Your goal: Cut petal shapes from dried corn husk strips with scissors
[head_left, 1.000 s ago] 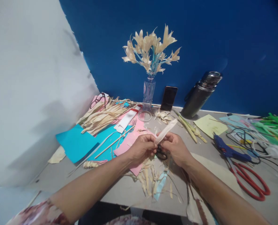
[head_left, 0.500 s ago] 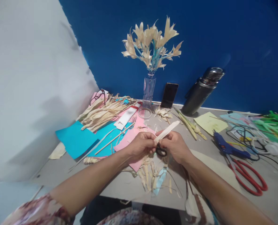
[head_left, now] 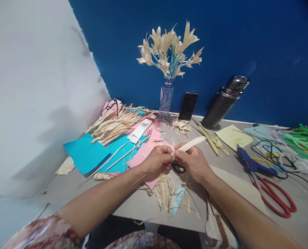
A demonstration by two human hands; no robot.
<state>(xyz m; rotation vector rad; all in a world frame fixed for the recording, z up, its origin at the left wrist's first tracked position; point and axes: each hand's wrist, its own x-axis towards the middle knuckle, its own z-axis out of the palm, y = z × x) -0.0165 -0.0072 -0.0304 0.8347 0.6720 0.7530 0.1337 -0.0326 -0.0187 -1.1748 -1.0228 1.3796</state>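
Note:
My left hand [head_left: 157,161] and my right hand [head_left: 193,162] meet over the middle of the grey table [head_left: 133,207], both pinched on one pale husk strip [head_left: 192,144]. The strip sticks out to the upper right of my fingers. Small black scissors [head_left: 179,168] lie just under my hands. Cut husk scraps [head_left: 166,195] are scattered below them, on and beside a pink sheet [head_left: 143,155].
A vase of husk flowers [head_left: 169,52] stands at the back by the blue wall, with a phone [head_left: 188,105] and a dark flask [head_left: 223,101]. Husk strips [head_left: 112,124] and blue paper [head_left: 85,157] lie left. A blue glue gun [head_left: 250,164], red scissors [head_left: 275,197] and cables sit right.
The husk strip has tilted lower, closer to level, as my fingers shifted on it. My hands stay in the same spot.

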